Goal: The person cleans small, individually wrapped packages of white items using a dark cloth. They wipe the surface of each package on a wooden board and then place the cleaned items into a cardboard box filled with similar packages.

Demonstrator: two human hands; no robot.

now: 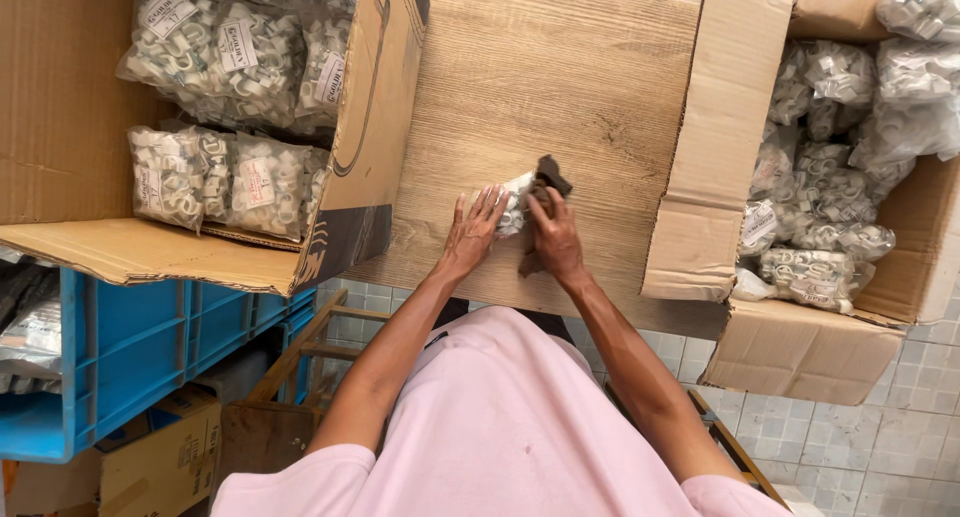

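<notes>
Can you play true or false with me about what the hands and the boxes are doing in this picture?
1. Both hands, left hand and right hand, are on a small clear bag of white clips. True.
2. The right hand holds a yellow sponge. False: it holds a dark brown cloth.
3. The wooden board sits between two cardboard boxes. True.
4. The crate is red. False: it is blue.

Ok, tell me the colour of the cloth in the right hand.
Dark brown cloth, gripped by the right hand; head view.
</notes>
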